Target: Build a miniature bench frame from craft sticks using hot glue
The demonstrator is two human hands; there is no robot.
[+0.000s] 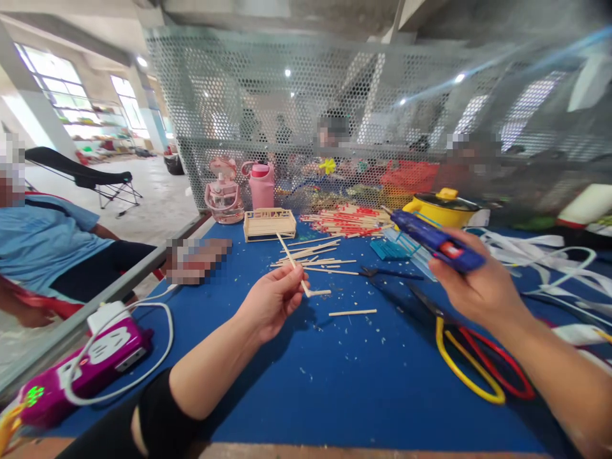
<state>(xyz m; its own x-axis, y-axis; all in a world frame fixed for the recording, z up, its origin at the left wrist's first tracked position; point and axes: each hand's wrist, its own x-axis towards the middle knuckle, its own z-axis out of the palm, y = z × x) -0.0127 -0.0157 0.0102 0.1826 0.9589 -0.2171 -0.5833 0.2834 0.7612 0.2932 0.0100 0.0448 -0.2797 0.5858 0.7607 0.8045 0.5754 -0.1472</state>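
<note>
This is a workshop: loose sticks (pixel 351 221), scissors (pixel 440 343) and a power strip (pixel 90 364) lie on the table (pixel 344 401), with a glue gun (pixel 433 239) above it. Beyond the table, people (pixel 335 134) show through a mesh screen (pixel 268 95). Left of the table sits another person (pixel 57 236); farther past it are pillars (pixel 146 105), stocked shelves (pixel 100 131) and large windows (pixel 57 81) under concrete beams (pixel 62 30).

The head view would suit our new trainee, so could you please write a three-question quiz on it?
1. Which hand holds the blue glue gun?
2. True or false: the left hand holds a pale stick.
3. What colours are the handle loops of the scissors?
a) green and white
b) yellow and red
c) both black

Key: 1. the right hand; 2. true; 3. b
</note>
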